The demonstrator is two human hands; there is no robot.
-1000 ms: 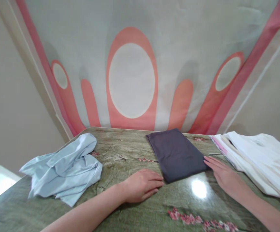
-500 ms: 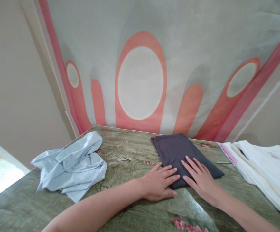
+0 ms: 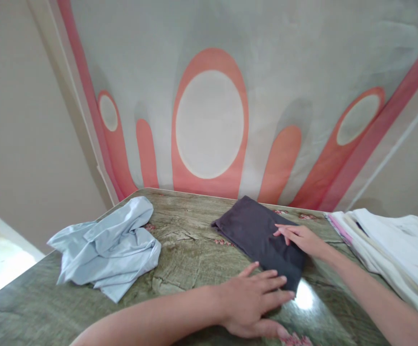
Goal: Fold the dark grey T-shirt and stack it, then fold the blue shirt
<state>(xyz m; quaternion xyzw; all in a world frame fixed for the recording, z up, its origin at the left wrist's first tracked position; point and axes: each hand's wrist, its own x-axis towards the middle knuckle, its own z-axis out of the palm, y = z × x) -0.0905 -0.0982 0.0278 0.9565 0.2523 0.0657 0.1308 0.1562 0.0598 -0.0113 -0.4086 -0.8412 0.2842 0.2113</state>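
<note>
A dark, folded garment lies flat on the table, turned at a slant. My left hand is open, fingers spread, its fingertips on the garment's near end and its thumb over the tabletop. On the garment's right side rests my right hand, its fingers pointing left, loosely bent and slightly apart. No fabric shows clearly gripped in it. A shallow crease runs in the cloth by its fingertips. The garment's kind cannot be told from its folded shape.
A crumpled light-blue cloth lies at the left of the table, which has a wood-and-flower print. At the right edge sits a stack of white and cream folded clothes. A wall with a red-and-white pattern stands behind the table.
The dark garment has turned, its far end swinging left and its near end right. My left hand moved nearer and slightly right; my right hand moved up along the garment's right side.
</note>
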